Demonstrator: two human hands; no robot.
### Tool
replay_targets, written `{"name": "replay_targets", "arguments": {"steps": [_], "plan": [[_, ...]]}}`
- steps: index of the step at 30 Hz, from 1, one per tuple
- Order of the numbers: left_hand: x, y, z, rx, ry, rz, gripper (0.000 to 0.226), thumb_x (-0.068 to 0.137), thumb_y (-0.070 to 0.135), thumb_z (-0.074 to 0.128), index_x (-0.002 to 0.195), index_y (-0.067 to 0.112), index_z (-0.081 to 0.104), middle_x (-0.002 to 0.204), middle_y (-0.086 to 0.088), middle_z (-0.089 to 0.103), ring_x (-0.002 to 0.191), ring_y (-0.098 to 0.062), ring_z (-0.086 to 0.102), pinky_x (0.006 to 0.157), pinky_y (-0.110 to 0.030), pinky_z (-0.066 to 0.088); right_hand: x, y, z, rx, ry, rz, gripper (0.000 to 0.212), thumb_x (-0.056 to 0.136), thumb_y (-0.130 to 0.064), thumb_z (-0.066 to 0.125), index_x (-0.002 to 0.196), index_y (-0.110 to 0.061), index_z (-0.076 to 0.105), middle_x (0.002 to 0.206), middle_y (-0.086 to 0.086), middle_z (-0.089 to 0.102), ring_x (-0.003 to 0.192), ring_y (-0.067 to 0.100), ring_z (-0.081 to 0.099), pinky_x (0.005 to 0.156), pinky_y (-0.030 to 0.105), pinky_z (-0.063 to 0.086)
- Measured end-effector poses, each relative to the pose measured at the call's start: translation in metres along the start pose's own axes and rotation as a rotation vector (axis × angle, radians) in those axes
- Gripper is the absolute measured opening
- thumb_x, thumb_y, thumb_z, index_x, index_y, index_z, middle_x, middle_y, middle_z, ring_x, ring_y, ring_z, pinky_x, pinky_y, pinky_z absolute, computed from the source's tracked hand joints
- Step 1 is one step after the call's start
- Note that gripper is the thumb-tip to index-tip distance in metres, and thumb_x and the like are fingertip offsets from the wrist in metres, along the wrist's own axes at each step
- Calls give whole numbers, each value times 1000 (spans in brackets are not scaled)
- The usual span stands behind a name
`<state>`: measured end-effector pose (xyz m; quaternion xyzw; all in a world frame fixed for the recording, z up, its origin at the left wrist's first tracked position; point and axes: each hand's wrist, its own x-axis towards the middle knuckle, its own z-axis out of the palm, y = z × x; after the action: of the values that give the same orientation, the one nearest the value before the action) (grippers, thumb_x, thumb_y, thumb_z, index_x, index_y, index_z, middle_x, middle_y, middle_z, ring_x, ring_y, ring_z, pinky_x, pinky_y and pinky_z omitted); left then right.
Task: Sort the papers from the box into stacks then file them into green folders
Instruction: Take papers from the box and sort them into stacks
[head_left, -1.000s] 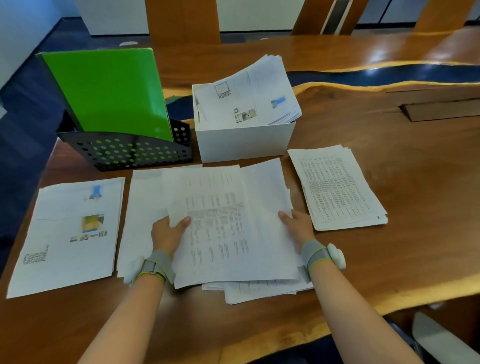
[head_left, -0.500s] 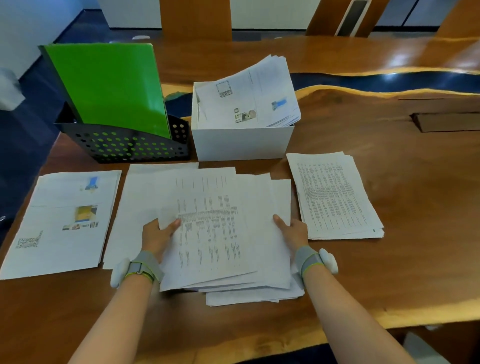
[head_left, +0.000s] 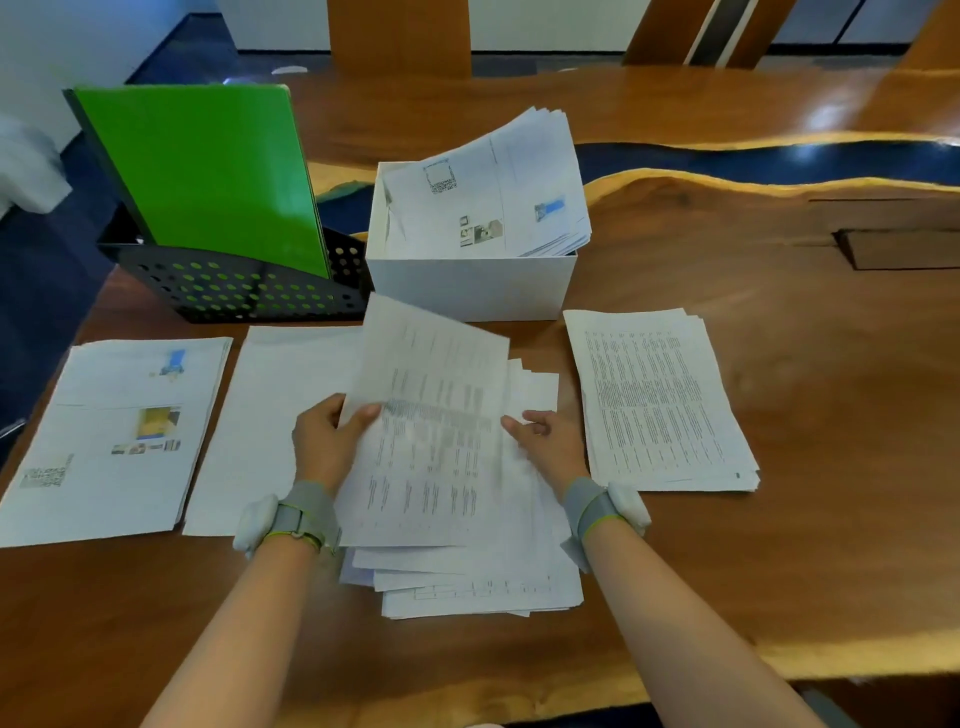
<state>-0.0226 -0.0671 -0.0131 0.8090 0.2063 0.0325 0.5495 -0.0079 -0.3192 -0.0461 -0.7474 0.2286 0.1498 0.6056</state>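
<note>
Bare tabletop (head_left: 831, 415) lies open right of the rightmost paper stack (head_left: 660, 405) and along the near edge. At the back, a black file rack (head_left: 234, 296) with a green folder (head_left: 208, 171) stands just beside a white box (head_left: 467, 286) heaped with papers. The left hand (head_left: 322, 447) and right hand (head_left: 556, 447) hold a lifted sheet (head_left: 431, 405) over the middle pile (head_left: 467, 582); two flat stacks (head_left: 104, 441) fill the left.

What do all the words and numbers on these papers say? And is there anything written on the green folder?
No text here can be read.
Lifted sheet in the left hand: columns of print, blurred.
Right stack: dense print, too small.
Left stack: pictures, square code, words too small.
Papers in the white box: square code, pictures, nothing legible.
Green folder: no writing shows.
</note>
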Motion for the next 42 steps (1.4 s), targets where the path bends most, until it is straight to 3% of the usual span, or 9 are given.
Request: {"name": "replay_targets", "arguments": {"steps": [6,9,10,11,12,15,24,31,42], "plan": [[7,44,27,-147,-93,33,10,83,26,72,85,17,68,83,1,71,71,-12,65,62,-25,54,12,-4,-20,203,-94,80,39,87,-30,68,89,8,57,102,22,66,93,40,63,90,45,53],[11,47,53,-134,-136,-14,14,84,20,70,94,10,67,94,-7,71,82,-21,66,73,-33,56,21,-7,-47,222,-5,84,30,90,-25,62,74,-7,43,82,18,48,74,36,41,74,36,43],[11,47,65,-98,-164,-26,13,85,18,69,95,10,66,95,-9,70,86,-23,65,75,-37,56,27,-5,-59,180,45,78,33,91,-24,61,75,-1,44,93,0,35,86,16,32,78,37,45],[11,46,77,-47,-196,-34,12,86,17,69,95,11,66,95,-10,68,87,-24,64,75,-39,57,32,-3,-71,136,97,76,35,91,-24,61,81,7,48,113,43,41,104,55,48,83,41,48],[10,46,90,3,-226,-35,10,86,17,68,95,12,65,93,-10,67,87,-25,63,71,-38,57,35,-2,-83,117,153,78,35,91,-24,62,83,8,50,86,31,51,75,46,45,83,40,48],[5,49,131,113,-286,-30,8,85,17,69,89,10,66,82,-7,67,71,-19,63,52,-23,52,45,3,-119,121,295,60,23,88,-21,66,78,-7,51,73,9,49,74,22,44,71,28,37],[-4,72,239,220,-413,-141,16,89,16,64,79,3,65,58,-5,60,38,0,53,49,-20,51,72,7,-202,-83,580,79,24,91,-17,62,109,-1,66,104,20,68,97,35,62,78,32,46],[-6,78,265,218,-399,-170,18,90,15,61,91,-2,69,64,-7,61,60,-17,59,72,-38,58,83,13,-206,-430,661,115,38,88,-25,65,125,-17,59,122,9,59,120,30,46,100,41,30],[-16,28,177,637,-55,-55,70,71,42,79,129,16,49,133,-10,45,123,-32,41,97,-43,38,59,36,-113,-904,157,-178,58,92,-59,40,145,-41,28,161,-2,3,148,23,-7,114,61,-4]]}}
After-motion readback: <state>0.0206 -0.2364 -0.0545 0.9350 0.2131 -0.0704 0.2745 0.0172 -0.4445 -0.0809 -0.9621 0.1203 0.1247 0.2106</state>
